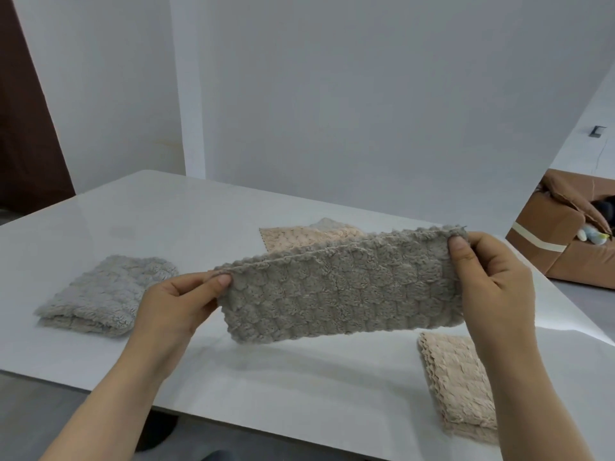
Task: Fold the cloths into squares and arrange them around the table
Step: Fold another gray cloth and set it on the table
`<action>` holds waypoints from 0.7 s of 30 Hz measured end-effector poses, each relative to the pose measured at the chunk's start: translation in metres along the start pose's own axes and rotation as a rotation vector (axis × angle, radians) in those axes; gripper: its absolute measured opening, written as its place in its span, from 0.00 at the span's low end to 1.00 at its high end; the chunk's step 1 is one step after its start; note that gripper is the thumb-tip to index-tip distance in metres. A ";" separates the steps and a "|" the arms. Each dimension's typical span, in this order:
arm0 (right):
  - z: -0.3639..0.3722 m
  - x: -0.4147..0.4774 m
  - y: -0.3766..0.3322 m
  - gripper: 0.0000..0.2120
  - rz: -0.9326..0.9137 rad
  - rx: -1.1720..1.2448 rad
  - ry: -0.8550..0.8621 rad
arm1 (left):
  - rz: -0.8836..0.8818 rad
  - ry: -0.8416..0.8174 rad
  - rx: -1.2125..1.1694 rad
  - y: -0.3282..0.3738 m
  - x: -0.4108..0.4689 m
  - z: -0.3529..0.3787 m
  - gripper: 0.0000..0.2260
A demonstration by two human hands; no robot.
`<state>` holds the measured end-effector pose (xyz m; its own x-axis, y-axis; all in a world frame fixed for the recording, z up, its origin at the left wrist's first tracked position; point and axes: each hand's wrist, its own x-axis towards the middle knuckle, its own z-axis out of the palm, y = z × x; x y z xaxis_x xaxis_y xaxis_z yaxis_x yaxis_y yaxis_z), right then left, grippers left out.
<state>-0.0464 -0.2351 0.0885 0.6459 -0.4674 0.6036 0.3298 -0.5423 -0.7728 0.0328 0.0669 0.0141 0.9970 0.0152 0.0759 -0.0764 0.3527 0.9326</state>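
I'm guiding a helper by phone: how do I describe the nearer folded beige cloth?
Start at the white table and go to its near right edge. The folded beige cloth lies flat there. The other beige cloth lies farther back, behind the grey cloth held by the left hand and right hand.

White walls (332, 94), dark door (23, 134) left, brown sofa (539, 234) right.

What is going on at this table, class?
A person holds a grey cloth, folded into a long strip, above the white table, the left hand and right hand each pinching a top corner. A pale grey folded cloth lies at the left, a beige folded cloth near right, more cloths behind.
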 end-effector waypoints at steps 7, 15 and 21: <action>0.009 -0.013 0.023 0.10 0.125 0.059 0.029 | 0.035 0.115 0.002 0.004 -0.003 0.006 0.08; 0.014 -0.018 0.032 0.09 0.177 0.039 0.036 | 0.149 0.219 0.207 0.000 -0.001 0.005 0.13; 0.013 -0.023 0.034 0.09 0.179 0.040 0.051 | 0.122 0.250 0.096 -0.004 0.000 0.009 0.06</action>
<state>-0.0416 -0.2337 0.0463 0.6611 -0.5894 0.4643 0.2406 -0.4195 -0.8753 0.0327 0.0570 0.0140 0.9516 0.2864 0.1114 -0.1849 0.2438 0.9520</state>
